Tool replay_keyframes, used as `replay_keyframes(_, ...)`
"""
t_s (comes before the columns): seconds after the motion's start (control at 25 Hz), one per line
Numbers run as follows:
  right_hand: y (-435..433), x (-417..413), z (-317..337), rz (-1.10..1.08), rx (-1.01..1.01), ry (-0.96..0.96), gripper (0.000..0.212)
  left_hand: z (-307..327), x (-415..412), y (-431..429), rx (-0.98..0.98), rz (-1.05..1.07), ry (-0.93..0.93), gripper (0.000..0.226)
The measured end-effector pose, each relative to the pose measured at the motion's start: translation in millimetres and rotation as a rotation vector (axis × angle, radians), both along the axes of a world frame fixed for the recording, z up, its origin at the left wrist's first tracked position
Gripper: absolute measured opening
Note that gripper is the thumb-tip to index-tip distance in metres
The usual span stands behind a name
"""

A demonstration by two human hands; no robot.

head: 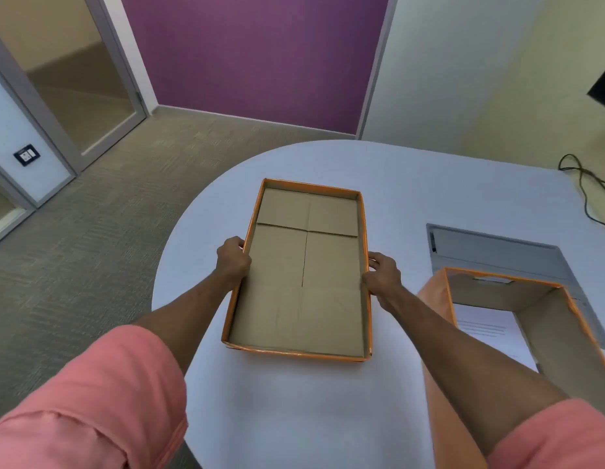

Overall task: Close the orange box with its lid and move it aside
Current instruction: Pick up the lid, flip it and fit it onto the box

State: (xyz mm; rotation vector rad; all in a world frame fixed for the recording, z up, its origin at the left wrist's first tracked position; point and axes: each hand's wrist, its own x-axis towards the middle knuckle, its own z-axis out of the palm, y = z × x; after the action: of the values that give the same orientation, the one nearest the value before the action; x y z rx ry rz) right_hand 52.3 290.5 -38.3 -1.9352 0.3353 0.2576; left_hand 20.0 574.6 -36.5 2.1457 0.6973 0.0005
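Note:
The orange lid (299,275) lies upside down in the middle of the white table (294,401), its brown cardboard inside facing up. My left hand (231,260) grips its left rim and my right hand (382,277) grips its right rim, both about halfway along. The orange box (439,299) stands open at the right, near the table's front edge, with white paper (487,333) showing at its bottom. My right forearm passes in front of the box's left wall.
A grey hatch panel (497,252) is set into the table behind the box. A black cable (585,184) trails over the far right of the table. Carpet floor lies to the left, beyond the table's rounded edge.

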Motion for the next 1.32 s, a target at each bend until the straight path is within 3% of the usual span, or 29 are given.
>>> replay_keyframes(0.48,-160.7,-32.9,98.0,0.046,0.011,-0.090,0.053,91.0,-32.7,-150.3,-0.071,-0.078,-0.096,0.027)
replay_keyframes(0.88,-278.6,-84.7,106.2,-0.016,0.108,-0.044,0.056,148.0,-82.6,-267.6,-0.050,-0.155,-0.283,0.036)
replay_keyframes(1.08,-301.2,-100.6,95.9,-0.130,0.160,-0.020,0.048,190.0,-90.6,-309.2,-0.258,-0.105,-0.368,0.035)
replay_keyframes(1.16,-300.7,-102.3,104.7,-0.154,0.131,-0.039,0.041,207.1,-89.6,-326.0,-0.268,-0.043,-0.437,0.030)
replay_keyframes(1.24,-292.7,-103.3,128.8,-0.143,0.023,-0.100,0.054,220.1,-89.0,-340.7,-0.250,-0.010,-0.466,0.029)
replay_keyframes(1.32,-280.2,-98.7,160.3,-0.100,-0.033,-0.224,0.048,226.7,-89.0,-355.7,-0.233,-0.017,-0.469,0.033)
